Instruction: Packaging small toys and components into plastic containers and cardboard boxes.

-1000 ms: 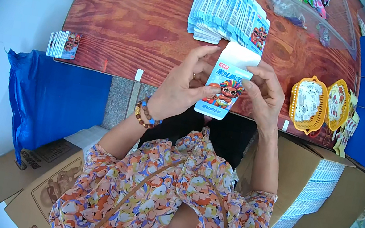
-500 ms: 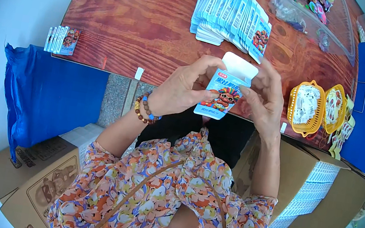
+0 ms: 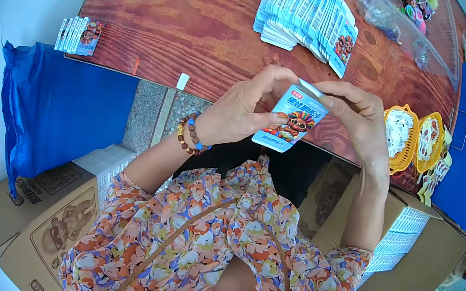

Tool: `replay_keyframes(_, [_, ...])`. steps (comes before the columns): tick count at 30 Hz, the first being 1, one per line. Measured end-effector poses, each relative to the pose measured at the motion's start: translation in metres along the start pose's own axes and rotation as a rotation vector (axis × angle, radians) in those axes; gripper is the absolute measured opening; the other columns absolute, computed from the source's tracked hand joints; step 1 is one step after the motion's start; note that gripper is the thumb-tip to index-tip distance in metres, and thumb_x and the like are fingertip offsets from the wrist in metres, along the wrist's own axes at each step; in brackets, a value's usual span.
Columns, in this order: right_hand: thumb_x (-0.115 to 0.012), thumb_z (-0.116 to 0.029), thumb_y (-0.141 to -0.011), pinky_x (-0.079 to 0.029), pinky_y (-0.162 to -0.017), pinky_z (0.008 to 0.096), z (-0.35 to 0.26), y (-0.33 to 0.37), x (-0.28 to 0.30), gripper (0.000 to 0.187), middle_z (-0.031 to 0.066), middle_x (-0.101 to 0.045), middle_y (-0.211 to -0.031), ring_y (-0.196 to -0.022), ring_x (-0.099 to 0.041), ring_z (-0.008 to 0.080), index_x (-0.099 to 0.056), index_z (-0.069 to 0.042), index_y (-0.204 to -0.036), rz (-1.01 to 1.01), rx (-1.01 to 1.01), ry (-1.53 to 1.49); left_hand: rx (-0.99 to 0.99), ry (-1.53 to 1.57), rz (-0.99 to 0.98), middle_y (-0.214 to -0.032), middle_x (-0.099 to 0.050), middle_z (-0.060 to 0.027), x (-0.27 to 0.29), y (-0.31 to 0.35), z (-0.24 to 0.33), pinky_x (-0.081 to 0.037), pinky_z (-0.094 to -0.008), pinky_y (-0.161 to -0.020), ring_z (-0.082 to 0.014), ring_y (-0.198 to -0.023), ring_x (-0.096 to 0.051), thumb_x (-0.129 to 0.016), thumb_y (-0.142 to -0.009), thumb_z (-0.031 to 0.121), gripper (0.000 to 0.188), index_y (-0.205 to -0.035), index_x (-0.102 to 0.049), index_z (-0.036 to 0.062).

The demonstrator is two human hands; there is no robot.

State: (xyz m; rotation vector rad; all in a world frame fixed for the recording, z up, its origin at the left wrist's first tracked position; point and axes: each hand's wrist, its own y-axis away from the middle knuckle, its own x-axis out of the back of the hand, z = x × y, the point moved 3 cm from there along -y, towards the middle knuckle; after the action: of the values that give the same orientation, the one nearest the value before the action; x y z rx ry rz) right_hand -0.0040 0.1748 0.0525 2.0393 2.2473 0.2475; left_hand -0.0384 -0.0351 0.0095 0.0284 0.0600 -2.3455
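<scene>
The white top flap now folded down, the left hand (image 3: 241, 110) and right hand (image 3: 360, 114) pinch a small blue cartoon-printed paper packet (image 3: 290, 120) at frame centre, above the brown wooden table (image 3: 173, 20).

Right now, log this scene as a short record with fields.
left hand: left hand grips the blue cartoon packet by its left edge
right hand: right hand pinches the packet's top flap
table: wooden table
behind: fanned row of matching packets
far left: small packet stack
right edge: two yellow baskets
below: cardboard boxes
</scene>
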Motion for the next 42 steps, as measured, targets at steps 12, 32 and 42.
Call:
replay_keyframes(12, [-0.063, 0.006, -0.09, -0.054, -0.087, 0.027, -0.008, 0.0, -0.005, 0.02, 0.0089, -0.074, -0.104, -0.096, -0.067, 0.0128, -0.073, 0.003, -0.108, 0.038, 0.069, 0.343, 0.099, -0.034, 0.031, -0.097, -0.064, -0.0099, -0.001, -0.002, -0.001, -0.055, -0.0333, -0.075, -0.0172, -0.09, -0.067, -0.07, -0.086, 0.0, 0.07, -0.141, -0.028, 0.0104])
replay_keyframes(32, [-0.071, 0.005, -0.083, -0.054, -0.092, 0.0301, 0.006, 0.011, 0.006, 0.04, 0.0148, -0.067, -0.123, -0.114, -0.064, 0.0227, -0.066, 0.0, -0.122, -0.075, 0.384, 0.539, -0.024, -0.037, 0.024, -0.125, -0.064, -0.0111, -0.004, -0.008, -0.005, -0.052, -0.0355, -0.094, -0.021, -0.112, -0.065, -0.072, -0.085, 0.012, 0.051, -0.133, -0.056, 0.0077])
replay_keyframes(42, [-0.068, -0.004, -0.091, -0.055, -0.084, 0.0282, -0.006, -0.017, 0.005, 0.029, 0.0105, -0.073, -0.105, -0.096, -0.07, 0.0169, -0.068, 0.002, -0.119, 0.181, 0.215, 0.233, 0.002, 0.202, 0.097, -0.114, -0.067, -0.0122, 0.024, -0.019, 0.012, -0.056, -0.0319, -0.084, -0.0171, -0.099, -0.068, -0.073, -0.087, 0.007, 0.068, -0.147, -0.041, 0.0074])
